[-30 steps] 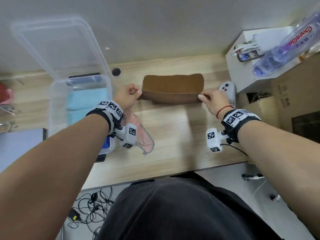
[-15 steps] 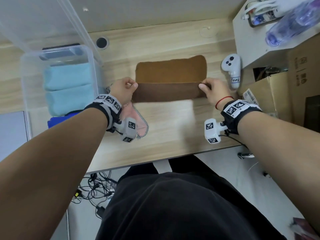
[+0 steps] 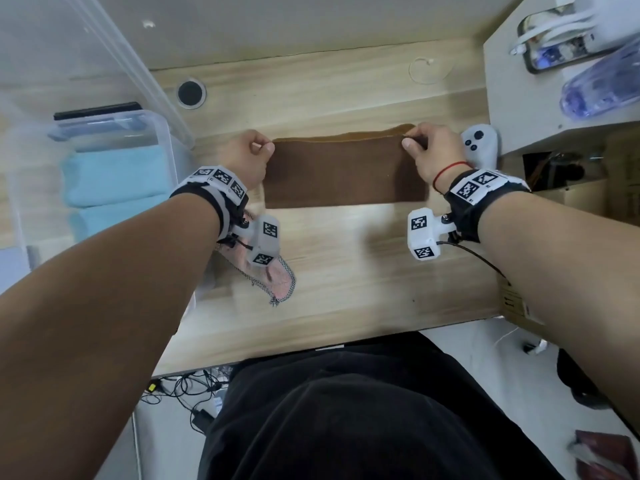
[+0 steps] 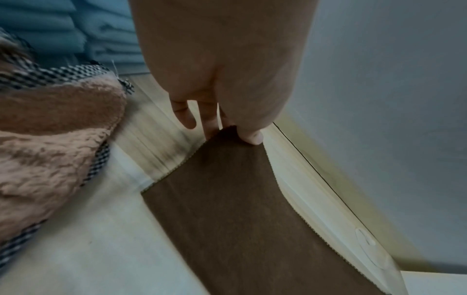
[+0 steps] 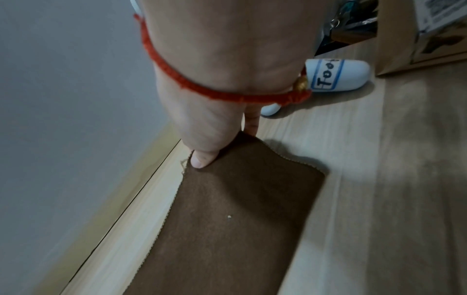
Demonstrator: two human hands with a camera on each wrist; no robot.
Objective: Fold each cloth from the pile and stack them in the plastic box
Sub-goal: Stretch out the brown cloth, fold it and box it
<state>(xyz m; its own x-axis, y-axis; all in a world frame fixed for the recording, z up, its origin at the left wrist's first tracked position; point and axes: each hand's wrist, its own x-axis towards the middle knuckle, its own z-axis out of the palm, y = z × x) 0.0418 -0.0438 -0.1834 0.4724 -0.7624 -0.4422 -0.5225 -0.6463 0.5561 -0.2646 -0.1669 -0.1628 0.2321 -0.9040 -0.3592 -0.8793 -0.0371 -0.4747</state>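
A brown cloth [image 3: 341,171] lies folded in a long strip on the wooden table [image 3: 346,278], seen up close as brown cloth [image 4: 240,209] and brown cloth [image 5: 227,219]. My left hand [image 3: 249,154] pinches its far left corner between thumb and fingers [image 4: 250,135]. My right hand [image 3: 426,147] pinches the far right corner with its thumb [image 5: 202,159] on top. The clear plastic box [image 3: 162,133] stands at the left with folded light blue cloths [image 3: 114,174] inside. A pink fleecy cloth with checked trim [image 3: 277,275] lies under my left wrist, the same pink cloth [image 4: 50,139] filling the left wrist view.
A white controller [image 3: 479,143] lies just right of my right hand. A white shelf [image 3: 519,98] with a bottle [image 3: 602,88] and a cardboard box [image 5: 417,36] stand at the right. The box lid [image 3: 114,57] leans behind the box. A cable hole [image 3: 190,92] sits near the wall.
Both hands have carried the near edge of the brown cloth away from me and laid it over the far edge, so the cloth is now folded in half.
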